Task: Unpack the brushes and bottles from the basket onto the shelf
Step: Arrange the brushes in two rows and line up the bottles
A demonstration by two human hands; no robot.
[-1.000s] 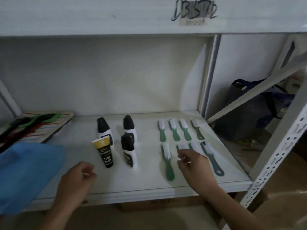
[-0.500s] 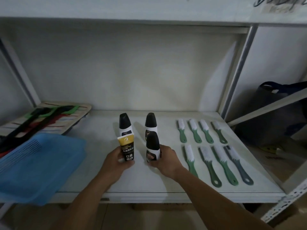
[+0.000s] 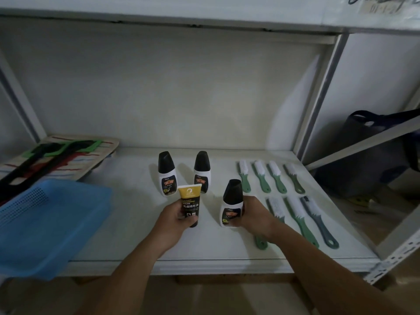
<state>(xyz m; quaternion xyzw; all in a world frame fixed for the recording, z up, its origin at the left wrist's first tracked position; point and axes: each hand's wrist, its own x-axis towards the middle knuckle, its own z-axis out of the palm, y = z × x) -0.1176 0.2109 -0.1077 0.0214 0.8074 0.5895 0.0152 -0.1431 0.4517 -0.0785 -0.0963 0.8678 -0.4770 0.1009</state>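
Observation:
My left hand [image 3: 173, 220] grips a yellow and black tube [image 3: 189, 202], held upright over the white shelf [image 3: 127, 237]. My right hand [image 3: 254, 215] holds a white bottle with a black cap [image 3: 231, 202], tilted slightly, near the shelf's middle. Two more black-capped bottles [image 3: 167, 173] [image 3: 202, 171] stand behind. On the right lie several green brushes with white bristles in two rows [image 3: 276, 177], plus one grey-handled brush [image 3: 318, 220]. A blue basket [image 3: 45, 226] sits at the left front, overhanging the edge; no brush or bottle shows inside it.
A striped flat item with black and green straps [image 3: 52, 158] lies at the shelf's back left. The shelf's upright posts [image 3: 320, 96] stand at the right. A dark bag [image 3: 372, 142] sits beyond the right post, on the floor side.
Both hands came to the middle of the shelf and took hold of the tube and the bottle. The bottle has since shifted right and nearer the front, apart from the tube.

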